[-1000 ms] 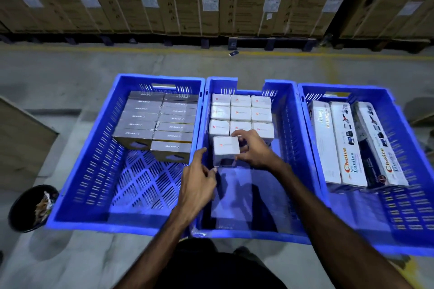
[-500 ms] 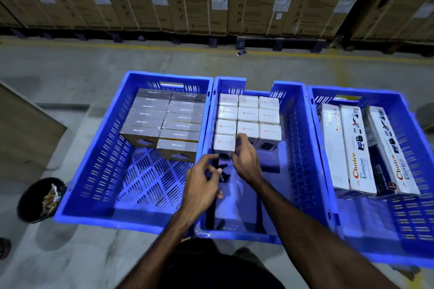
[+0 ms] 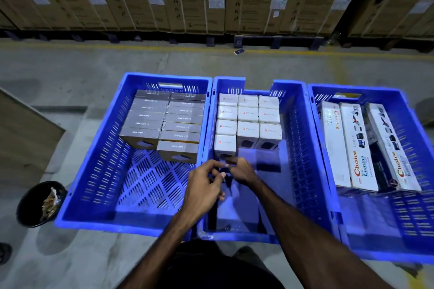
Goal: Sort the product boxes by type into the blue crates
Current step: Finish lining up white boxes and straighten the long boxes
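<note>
The nearest small white box (image 3: 225,145) stands upright in the middle blue crate (image 3: 298,148), at the front left of the white rows, beside the crate's left wall. It lies just beyond both hands. The left hand (image 3: 203,189) and right hand (image 3: 239,171) meet just below it, fingers loosely curled and holding nothing. The right fingertips are nearest, perhaps brushing its near face; I cannot tell.
</note>
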### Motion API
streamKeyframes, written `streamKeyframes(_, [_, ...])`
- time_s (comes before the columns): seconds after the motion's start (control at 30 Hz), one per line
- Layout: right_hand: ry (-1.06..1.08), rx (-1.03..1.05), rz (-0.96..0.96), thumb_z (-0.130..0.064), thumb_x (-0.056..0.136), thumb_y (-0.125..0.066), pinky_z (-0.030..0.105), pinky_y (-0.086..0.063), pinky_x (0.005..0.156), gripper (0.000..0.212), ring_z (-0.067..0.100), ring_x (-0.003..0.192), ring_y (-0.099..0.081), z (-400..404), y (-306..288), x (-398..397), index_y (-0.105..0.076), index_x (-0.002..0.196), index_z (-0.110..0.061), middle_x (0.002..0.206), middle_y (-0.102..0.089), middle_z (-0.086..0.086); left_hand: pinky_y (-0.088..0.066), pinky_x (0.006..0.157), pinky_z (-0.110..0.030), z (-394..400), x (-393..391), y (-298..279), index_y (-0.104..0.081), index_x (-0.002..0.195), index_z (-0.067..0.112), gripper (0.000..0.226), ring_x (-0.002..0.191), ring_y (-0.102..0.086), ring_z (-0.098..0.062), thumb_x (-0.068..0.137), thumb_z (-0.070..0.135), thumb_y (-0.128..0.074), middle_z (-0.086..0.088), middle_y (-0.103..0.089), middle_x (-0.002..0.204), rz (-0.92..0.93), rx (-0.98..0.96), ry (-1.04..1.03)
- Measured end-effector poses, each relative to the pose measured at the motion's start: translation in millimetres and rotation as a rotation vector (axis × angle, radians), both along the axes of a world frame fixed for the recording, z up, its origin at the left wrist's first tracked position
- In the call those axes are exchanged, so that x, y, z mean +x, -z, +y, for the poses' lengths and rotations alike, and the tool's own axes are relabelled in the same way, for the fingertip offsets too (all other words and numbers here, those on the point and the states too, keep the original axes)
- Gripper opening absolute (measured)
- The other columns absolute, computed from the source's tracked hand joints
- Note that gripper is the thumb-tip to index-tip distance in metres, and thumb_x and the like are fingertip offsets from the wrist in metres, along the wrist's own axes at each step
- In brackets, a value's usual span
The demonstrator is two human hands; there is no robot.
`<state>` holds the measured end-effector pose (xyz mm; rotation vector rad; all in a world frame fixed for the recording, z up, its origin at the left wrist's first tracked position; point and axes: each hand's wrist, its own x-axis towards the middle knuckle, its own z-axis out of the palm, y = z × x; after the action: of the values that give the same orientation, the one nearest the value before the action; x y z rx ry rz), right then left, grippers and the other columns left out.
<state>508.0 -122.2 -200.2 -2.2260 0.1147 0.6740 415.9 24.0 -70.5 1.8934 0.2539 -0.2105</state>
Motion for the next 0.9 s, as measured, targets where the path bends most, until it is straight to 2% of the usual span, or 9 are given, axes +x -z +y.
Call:
streamKeyframes(0.1, [-0.054, 0.030, -0.012, -0.010, 0.091, -0.059, 0.025, -0.051, 0.087, 0.042, 0.021, 0.112, -0.070, 1, -4, -4, -0.069, 0.132, -0.015, 0.124, -0.074, 0.011, -0.062, 0.054, -0.051, 2, 2, -2, -0.069, 0.106, 0.013, 0.011, 0.050, -0.071, -0.028, 0.100, 0.005, -0.063, -0.015, -0.063, 0.082, 0.022, -0.011, 0.031])
streamKeyframes(0.17, [-0.053, 0.069, 0.011, -0.006, 0.090, -0.057, 0.030, -0.054, 0.092, 0.056, 0.025, 0.117, -0.069, -2, -6, -7, -0.058, 0.145, -0.013, 0.132, -0.070, 0.012, -0.063, 0.054, -0.048, 3, 4, -2, -0.069, 0.105, 0.011, 0.010, 0.051, -0.071, -0.028, 0.100, 0.004, -0.063, -0.019, -0.063, 0.085, 0.041, -0.027, 0.053])
streamKeyframes(0.27, [-0.045, 0.095, 0.042, -0.012, 0.087, -0.063, 0.032, -0.059, 0.089, 0.053, 0.019, 0.110, -0.070, -13, -10, -10, -0.063, 0.139, -0.013, 0.128, -0.073, 0.010, -0.063, 0.053, -0.044, 4, 7, -2, -0.070, 0.102, 0.011, 0.009, 0.053, -0.069, -0.030, 0.100, 0.005, -0.065, -0.024, -0.062, 0.086, 0.057, -0.074, 0.078])
streamKeyframes(0.37, [-0.102, 0.105, 0.064, -0.012, 0.089, -0.066, 0.043, -0.058, 0.086, 0.029, 0.015, 0.092, -0.068, -28, -17, -21, -0.075, 0.116, -0.007, 0.106, -0.078, 0.012, -0.063, 0.052, -0.045, 3, 10, 2, -0.070, 0.102, 0.010, 0.007, 0.053, -0.068, -0.029, 0.099, 0.006, -0.066, -0.005, -0.068, 0.076, 0.057, -0.107, 0.115])
streamKeyframes(0.43, [-0.063, 0.112, 0.048, -0.009, 0.097, -0.065, 0.041, -0.057, 0.085, 0.024, 0.014, 0.092, -0.067, -37, -35, -34, -0.074, 0.118, -0.002, 0.109, -0.077, 0.011, -0.061, 0.051, -0.039, -1, 12, 6, -0.070, 0.101, 0.014, 0.008, 0.054, -0.066, -0.023, 0.099, 0.007, -0.066, 0.000, -0.070, 0.078, 0.049, -0.127, 0.151])
streamKeyframes(0.53, [0.072, 0.140, -0.080, -0.012, 0.102, -0.063, 0.031, -0.057, 0.087, 0.025, 0.014, 0.093, -0.071, -55, -83, -62, -0.070, 0.124, -0.003, 0.115, -0.074, 0.005, -0.060, 0.052, -0.038, -12, 17, 13, -0.070, 0.095, 0.029, 0.018, 0.056, -0.069, -0.025, 0.098, 0.011, -0.068, -0.010, -0.071, 0.081, 0.009, -0.112, 0.233])
streamKeyframes(0.67, [0.311, 0.145, -0.210, -0.014, 0.101, -0.065, 0.031, -0.059, 0.078, 0.020, 0.015, 0.088, -0.076, -102, -137, -106, -0.071, 0.119, -0.017, 0.106, -0.078, 0.005, -0.062, 0.057, -0.048, -37, 27, 25, -0.070, 0.096, 0.036, 0.014, 0.057, -0.071, -0.021, 0.096, 0.022, -0.068, 0.007, -0.071, 0.077, -0.080, -0.029, 0.418])
streamKeyframes(0.8, [0.523, 0.196, -0.244, -0.008, 0.102, -0.061, 0.017, -0.054, 0.072, 0.017, 0.008, 0.081, -0.075, -155, -167, -145, -0.071, 0.115, -0.011, 0.102, -0.078, 0.008, -0.060, 0.067, -0.039, -72, 34, 20, -0.072, 0.106, 0.029, 0.012, 0.061, -0.070, -0.005, 0.096, 0.031, -0.065, 0.014, -0.072, 0.092, -0.219, 0.087, 0.537])
streamKeyframes(0.9, [0.596, 0.197, -0.261, -0.009, 0.103, -0.060, 0.023, -0.059, 0.076, 0.017, 0.012, 0.083, -0.076, -199, -176, -165, -0.072, 0.115, -0.009, 0.100, -0.079, 0.004, -0.060, 0.070, -0.038, -109, 32, 11, -0.073, 0.108, 0.025, 0.013, 0.066, -0.069, -0.003, 0.097, 0.029, -0.067, 0.013, -0.073, 0.095, -0.296, 0.115, 0.533])
